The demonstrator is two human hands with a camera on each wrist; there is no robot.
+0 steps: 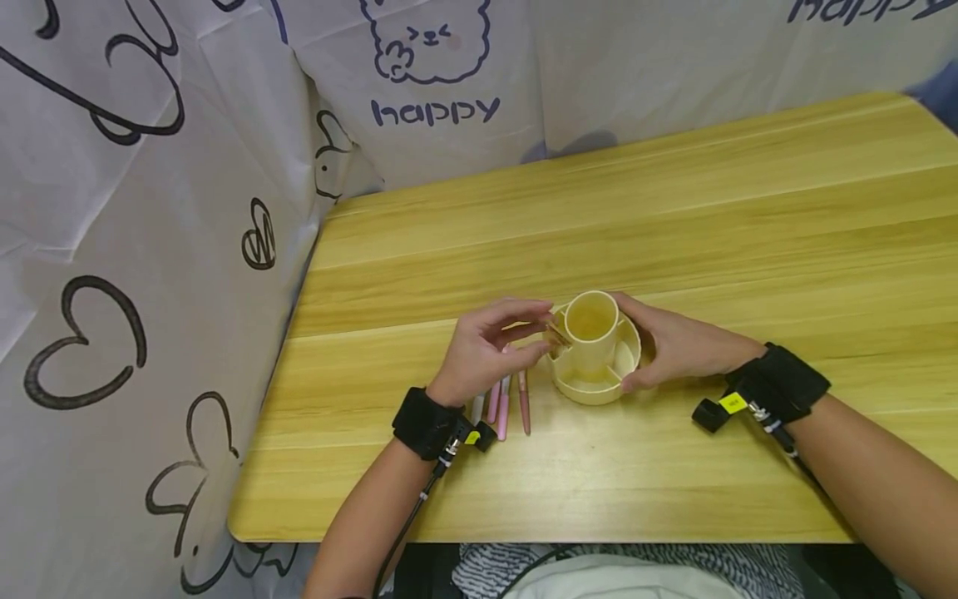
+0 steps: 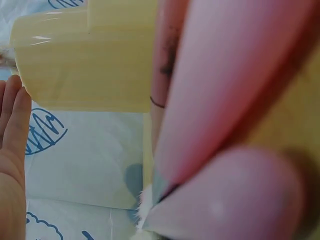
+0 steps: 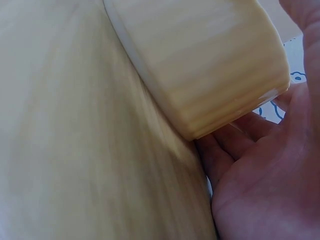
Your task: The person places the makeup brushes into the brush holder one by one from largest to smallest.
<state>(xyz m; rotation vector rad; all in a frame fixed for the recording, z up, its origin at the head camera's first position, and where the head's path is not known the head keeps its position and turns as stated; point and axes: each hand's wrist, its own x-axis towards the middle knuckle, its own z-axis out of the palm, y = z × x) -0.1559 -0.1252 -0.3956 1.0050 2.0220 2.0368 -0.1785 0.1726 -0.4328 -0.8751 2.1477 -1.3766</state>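
Observation:
A cream-yellow round organizer (image 1: pixel 591 391) stands on the table, with a tall central cup and divided compartments around it. My right hand (image 1: pixel 674 337) holds its right side, thumb at the front and fingers behind; in the right wrist view the fingers (image 3: pixel 250 135) reach around its wall. At the left compartment my left hand (image 1: pixel 497 345) pinches a slender brownish-gold item (image 1: pixel 557 334), mostly hidden by the fingers. Below that hand lie several slender pink sticks (image 1: pixel 503 412). Close up in the left wrist view, one pink stick (image 2: pixel 215 75) tapers near white bristles (image 2: pixel 145 212), like makeup brushes.
The wood-grain table (image 1: pixel 674 225) extends far to the right and behind the organizer. A white curtain (image 1: pixel 449 150) with drawings hangs along the back and left edges. Cables run from the wrist cameras along both forearms.

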